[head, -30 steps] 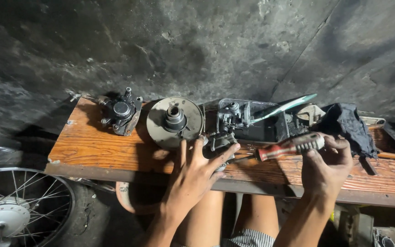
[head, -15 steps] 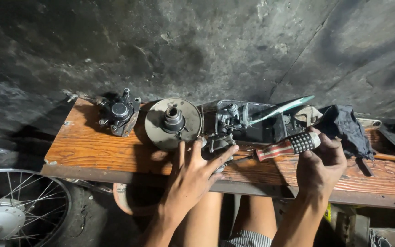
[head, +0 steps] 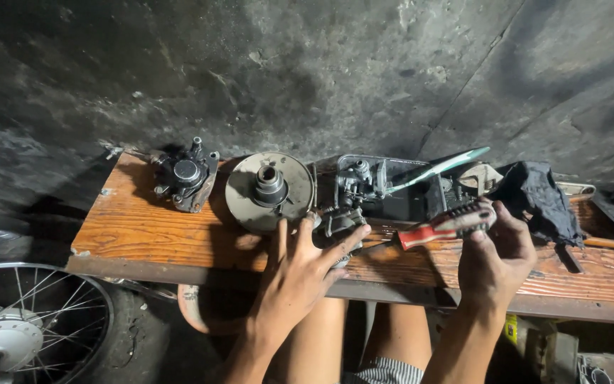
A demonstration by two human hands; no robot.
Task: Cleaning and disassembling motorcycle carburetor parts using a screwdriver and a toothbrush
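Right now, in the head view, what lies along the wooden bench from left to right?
Dark caliper-like metal part → round grey disc with a hub → left hand on a small metal assembly → red-and-black-handled screwdriver in the right hand → dark cloth.

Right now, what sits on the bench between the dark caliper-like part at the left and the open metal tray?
A round grey metal disc with a raised hub, in the head view.

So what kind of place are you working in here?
Probably a small motorcycle repair workshop. A worn wooden bench against a grimy dark wall carries engine parts, such as a round metal disc. A spoked wheel stands beside it. The right hand holds a red-handled screwdriver.
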